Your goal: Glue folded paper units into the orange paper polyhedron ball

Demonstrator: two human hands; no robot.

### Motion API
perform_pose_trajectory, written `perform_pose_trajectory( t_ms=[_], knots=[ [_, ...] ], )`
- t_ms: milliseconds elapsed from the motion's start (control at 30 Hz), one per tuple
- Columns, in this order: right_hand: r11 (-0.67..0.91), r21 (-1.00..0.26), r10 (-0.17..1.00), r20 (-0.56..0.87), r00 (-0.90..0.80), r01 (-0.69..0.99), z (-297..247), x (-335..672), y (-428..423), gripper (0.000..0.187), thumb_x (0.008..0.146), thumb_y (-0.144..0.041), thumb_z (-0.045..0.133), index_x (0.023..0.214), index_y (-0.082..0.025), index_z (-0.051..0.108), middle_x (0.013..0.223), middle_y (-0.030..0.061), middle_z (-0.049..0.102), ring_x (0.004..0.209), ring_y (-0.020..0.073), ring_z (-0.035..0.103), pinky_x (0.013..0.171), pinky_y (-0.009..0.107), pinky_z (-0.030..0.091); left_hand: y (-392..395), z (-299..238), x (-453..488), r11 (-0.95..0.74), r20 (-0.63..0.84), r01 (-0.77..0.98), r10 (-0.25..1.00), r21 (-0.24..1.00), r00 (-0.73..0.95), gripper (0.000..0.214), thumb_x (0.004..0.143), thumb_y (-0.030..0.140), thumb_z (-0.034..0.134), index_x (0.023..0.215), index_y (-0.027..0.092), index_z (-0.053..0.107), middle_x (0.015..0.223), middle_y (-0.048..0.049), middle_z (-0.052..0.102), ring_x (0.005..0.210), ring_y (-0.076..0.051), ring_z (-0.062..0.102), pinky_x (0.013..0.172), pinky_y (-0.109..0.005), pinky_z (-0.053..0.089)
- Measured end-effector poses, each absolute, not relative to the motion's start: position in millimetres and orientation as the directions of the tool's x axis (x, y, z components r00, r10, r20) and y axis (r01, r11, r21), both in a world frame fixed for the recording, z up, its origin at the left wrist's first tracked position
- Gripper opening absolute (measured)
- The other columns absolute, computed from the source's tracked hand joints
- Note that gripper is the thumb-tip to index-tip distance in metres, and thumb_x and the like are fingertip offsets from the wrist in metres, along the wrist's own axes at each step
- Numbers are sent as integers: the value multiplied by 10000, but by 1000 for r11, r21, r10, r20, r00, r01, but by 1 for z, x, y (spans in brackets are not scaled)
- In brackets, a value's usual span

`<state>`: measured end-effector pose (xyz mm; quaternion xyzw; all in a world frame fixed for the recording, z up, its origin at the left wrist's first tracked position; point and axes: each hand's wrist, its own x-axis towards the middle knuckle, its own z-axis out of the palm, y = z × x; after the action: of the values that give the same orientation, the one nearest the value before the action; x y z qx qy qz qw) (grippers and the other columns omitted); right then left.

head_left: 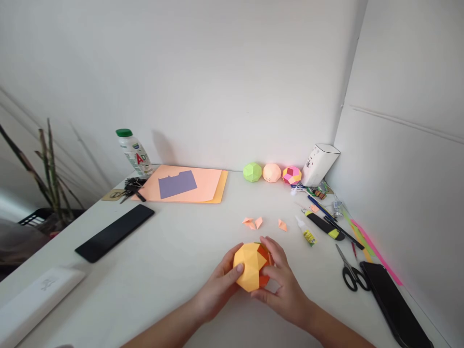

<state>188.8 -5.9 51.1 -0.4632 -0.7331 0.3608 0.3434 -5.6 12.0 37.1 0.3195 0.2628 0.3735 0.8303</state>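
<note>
between left hand [222,279] and right hand [283,289], both curled gripping it, sits a yellow ball [249,267].

Yel-org paper ball [248,269], red-org inside; lt grn ball [252,172]; peach ball [271,173]; pink/yel/dk-red patchwork ball [292,175]; peach sheet [207,187]; purple-gry cutout [177,184]; wht bottle [135,153] w/ grn cap [124,133]; blk/lime cutter [322,224].

At the back left of the table [181,241], a white bottle with a green cap [135,154] stands near the wall [203,72], a bunch of keys [133,185] just in front. Nearer lie a black slab [115,233] and a long white box [39,304] that runs out of view. Bare plant stems [52,169] rise past the table's left side. On the right, a black smartphone [395,304] lies beside black-handled scissors [348,267]; farther back are a black-and-yellow utility knife [322,225] and a white container [319,165]
</note>
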Motion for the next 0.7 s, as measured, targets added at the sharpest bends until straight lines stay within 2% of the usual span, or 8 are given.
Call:
perform_pose_trajectory(
  t_ms=[167,300,433,567,633,700],
  knots=[
    [342,-860,917,218,-334,378,53,188,-8,374,656,-436,821,949,-262,667,1545,58,222,1389,400,246,1088,516,341,14,53,-4,534,-107,-496,747,685,656,493,930,484,471,1338,209,491,1378,-141,510,1263,-353,476,1016,-497,393],
    [424,-833,889,307,-340,356,52,190,-9,645,632,-462,830,1200,-312,564,1540,83,229,1392,417,238,1098,536,313,16,59,-4,606,-133,-482,699,633,702,518,942,519,391,1330,197,510,1370,-134,519,1246,-342,488,992,-458,400],
    [494,-805,854,379,-356,328,53,192,-10,808,675,-435,810,1368,-354,402,1538,90,254,1398,411,234,1103,551,291,18,52,-5,685,-223,-464,666,562,712,535,936,561,364,1297,204,533,1260,-127,589,1032,-267,602,806,-346,477],
    [519,-799,838,403,-368,305,58,194,-9,759,772,-368,734,1417,-356,335,1532,90,272,1399,385,255,1095,541,302,20,42,-4,713,-297,-423,649,559,701,625,922,630,306,1178,148,612,935,-118,668,711,-183,610,601,-267,474],
    [515,-796,840,396,-371,317,60,193,-9,564,839,-301,652,1356,-341,430,1502,88,311,1371,358,310,1050,499,369,21,40,-4,712,-316,-406,648,573,693,679,910,661,276,1145,132,630,864,-114,667,655,-173,599,529,-245,461],
    [505,-792,851,390,-353,342,61,192,-9,338,884,-233,566,1212,-315,558,1450,87,370,1310,326,392,991,455,420,23,38,-5,715,-331,-383,642,585,692,711,896,689,254,1143,139,630,857,-116,671,636,-174,602,463,-227,442]
  ],
)
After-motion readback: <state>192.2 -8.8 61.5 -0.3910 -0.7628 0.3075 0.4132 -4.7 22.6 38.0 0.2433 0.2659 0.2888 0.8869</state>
